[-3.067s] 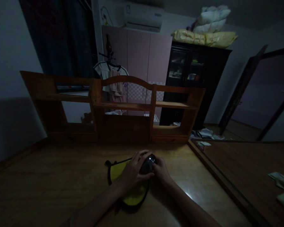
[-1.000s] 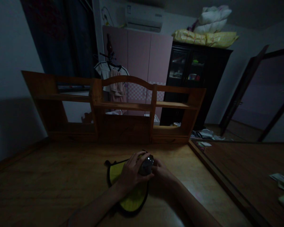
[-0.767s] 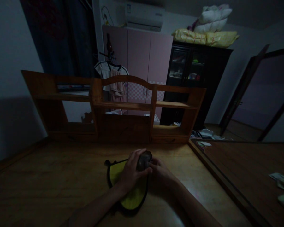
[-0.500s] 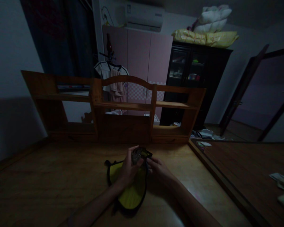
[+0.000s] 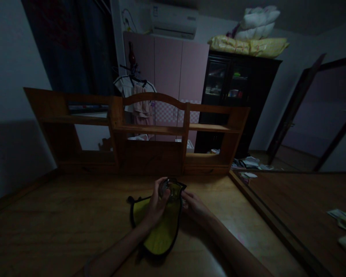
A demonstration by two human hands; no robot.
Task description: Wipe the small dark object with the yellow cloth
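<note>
A yellow-green cloth piece [image 5: 161, 234] with a black edging and black ties lies on the wooden tabletop [image 5: 83, 223] before me, its far end lifted. My left hand [image 5: 158, 204] is closed round a small, clear, rounded object [image 5: 163, 187] that looks like glass, with the thumb over its near side. Dim light hides its exact kind. Some of the cloth is bunched up against it. On the other side, my right hand [image 5: 192, 203] pinches the cloth's dark edge near its raised corner; some of its fingertips are hidden behind the cloth.
A wooden shelf unit [image 5: 152, 130] stands along the far edge of the tabletop. A raised wooden rim [image 5: 256, 204] runs down the right side, with the floor beyond it. Farther back stand a pink wardrobe [image 5: 167, 69] and a black cabinet [image 5: 242, 84].
My left thumb has shifted left and up on the rounded object, showing more of it. The raised cloth edge and my right hand have moved slightly to the right.
</note>
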